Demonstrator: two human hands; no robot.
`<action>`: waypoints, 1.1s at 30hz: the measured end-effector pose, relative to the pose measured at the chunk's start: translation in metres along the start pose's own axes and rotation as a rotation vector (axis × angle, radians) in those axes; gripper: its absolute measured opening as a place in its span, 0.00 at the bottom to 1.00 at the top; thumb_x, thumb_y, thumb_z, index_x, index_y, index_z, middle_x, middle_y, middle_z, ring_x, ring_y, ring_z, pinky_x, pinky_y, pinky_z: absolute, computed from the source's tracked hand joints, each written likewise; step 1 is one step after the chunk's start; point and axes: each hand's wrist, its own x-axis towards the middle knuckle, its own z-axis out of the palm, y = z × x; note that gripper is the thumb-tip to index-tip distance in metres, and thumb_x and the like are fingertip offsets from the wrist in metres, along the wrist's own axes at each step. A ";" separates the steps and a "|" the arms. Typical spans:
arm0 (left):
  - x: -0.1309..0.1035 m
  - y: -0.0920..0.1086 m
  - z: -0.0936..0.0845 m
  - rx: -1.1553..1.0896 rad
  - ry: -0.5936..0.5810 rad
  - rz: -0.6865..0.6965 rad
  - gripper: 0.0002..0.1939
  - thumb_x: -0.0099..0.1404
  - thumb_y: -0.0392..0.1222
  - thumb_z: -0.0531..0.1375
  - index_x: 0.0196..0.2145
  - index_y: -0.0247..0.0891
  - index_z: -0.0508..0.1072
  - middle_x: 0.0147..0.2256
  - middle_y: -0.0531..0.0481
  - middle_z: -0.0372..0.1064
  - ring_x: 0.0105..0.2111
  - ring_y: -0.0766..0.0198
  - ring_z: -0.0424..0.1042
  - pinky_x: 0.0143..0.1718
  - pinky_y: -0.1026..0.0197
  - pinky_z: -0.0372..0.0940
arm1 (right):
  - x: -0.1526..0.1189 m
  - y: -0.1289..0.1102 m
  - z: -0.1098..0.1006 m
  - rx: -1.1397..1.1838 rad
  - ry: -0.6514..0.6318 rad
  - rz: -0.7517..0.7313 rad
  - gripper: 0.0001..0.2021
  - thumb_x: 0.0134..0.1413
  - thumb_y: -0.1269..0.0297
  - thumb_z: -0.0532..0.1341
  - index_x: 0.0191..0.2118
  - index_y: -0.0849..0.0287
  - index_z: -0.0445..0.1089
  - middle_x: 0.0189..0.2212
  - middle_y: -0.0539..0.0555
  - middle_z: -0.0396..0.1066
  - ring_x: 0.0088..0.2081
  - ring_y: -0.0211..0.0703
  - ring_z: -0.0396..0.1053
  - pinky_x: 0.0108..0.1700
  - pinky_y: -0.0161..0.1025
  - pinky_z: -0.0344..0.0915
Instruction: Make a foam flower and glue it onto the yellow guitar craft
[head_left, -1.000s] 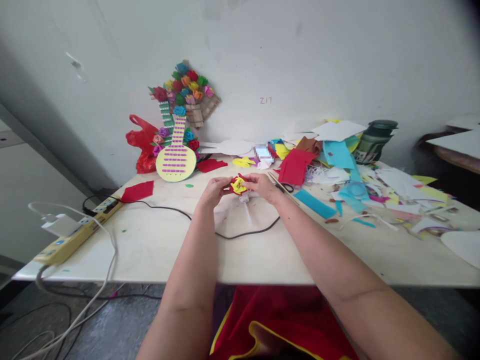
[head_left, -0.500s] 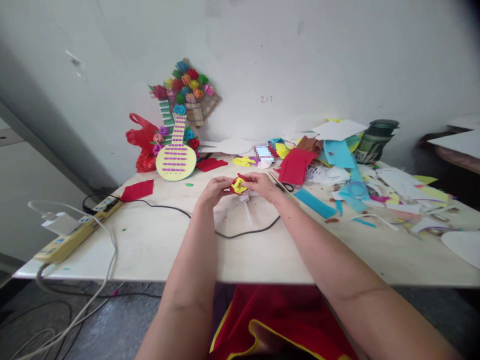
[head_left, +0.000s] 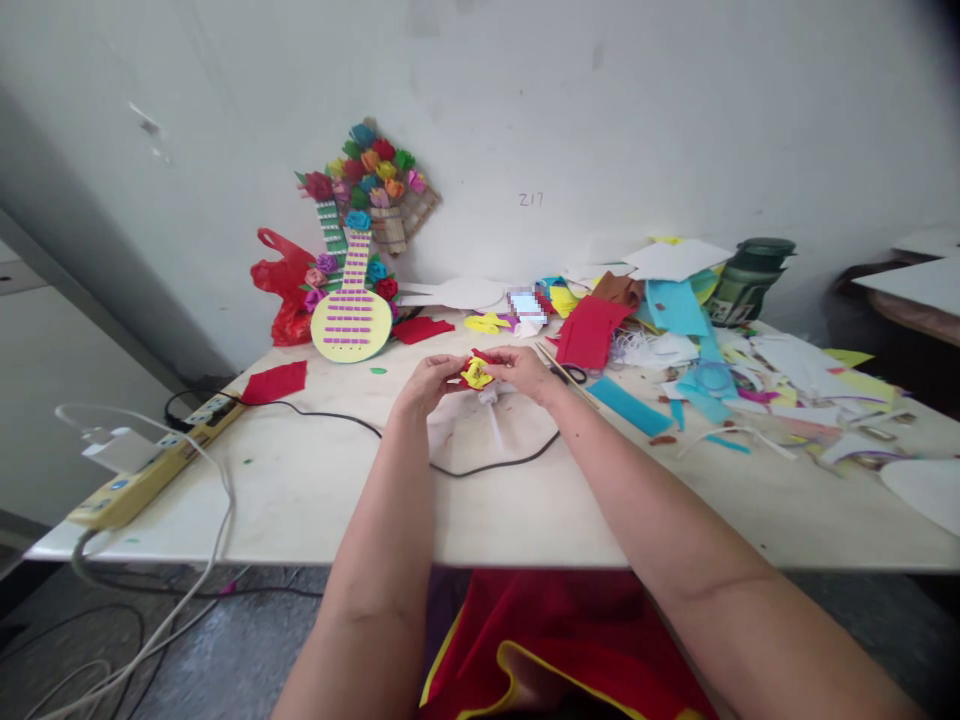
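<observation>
Between my two hands, above the middle of the table (head_left: 510,520), is a small red and yellow paper flower (head_left: 477,373). My left hand (head_left: 433,382) pinches its left edge, fingers closed. On the opposite side, the fingers of my right hand (head_left: 523,370) close on the red edge. Just below the flower sits a whitish, translucent tool with a pale stem (head_left: 489,400), perhaps a glue gun; a black cord (head_left: 495,467) curves around in front of it. Scissors (head_left: 576,374) and a thin wooden stick lie right of my right hand.
A yellow lute-shaped craft (head_left: 351,325) with paper flowers stands at the back left, near a red plastic bag (head_left: 283,290). A power strip (head_left: 150,465) lies along the left edge. Paper scraps (head_left: 795,370) and a green bottle (head_left: 750,283) crowd the right.
The view has shifted very slightly. Both hands stay at the flower, with hardly any visible movement of the fingers.
</observation>
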 end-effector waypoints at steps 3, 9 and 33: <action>0.000 0.000 0.001 0.006 -0.011 0.003 0.16 0.48 0.47 0.65 0.30 0.31 0.74 0.31 0.43 0.72 0.34 0.57 0.72 0.41 0.50 0.65 | 0.000 -0.001 0.000 -0.007 0.006 -0.003 0.14 0.39 0.68 0.64 0.37 0.61 0.74 0.36 0.53 0.74 0.37 0.41 0.71 0.44 0.41 0.66; -0.003 0.002 0.003 0.029 0.002 0.018 0.15 0.46 0.48 0.66 0.25 0.31 0.72 0.28 0.45 0.71 0.30 0.61 0.71 0.40 0.52 0.65 | 0.001 0.001 -0.001 -0.006 0.000 -0.023 0.14 0.40 0.68 0.64 0.38 0.62 0.73 0.36 0.54 0.74 0.37 0.41 0.71 0.45 0.42 0.66; 0.002 0.003 0.003 -0.049 0.053 0.006 0.23 0.52 0.56 0.60 0.35 0.33 0.73 0.32 0.43 0.72 0.36 0.57 0.72 0.41 0.51 0.65 | -0.002 -0.009 0.003 0.010 0.136 0.060 0.18 0.42 0.66 0.62 0.44 0.62 0.70 0.36 0.54 0.73 0.30 0.36 0.69 0.26 0.31 0.65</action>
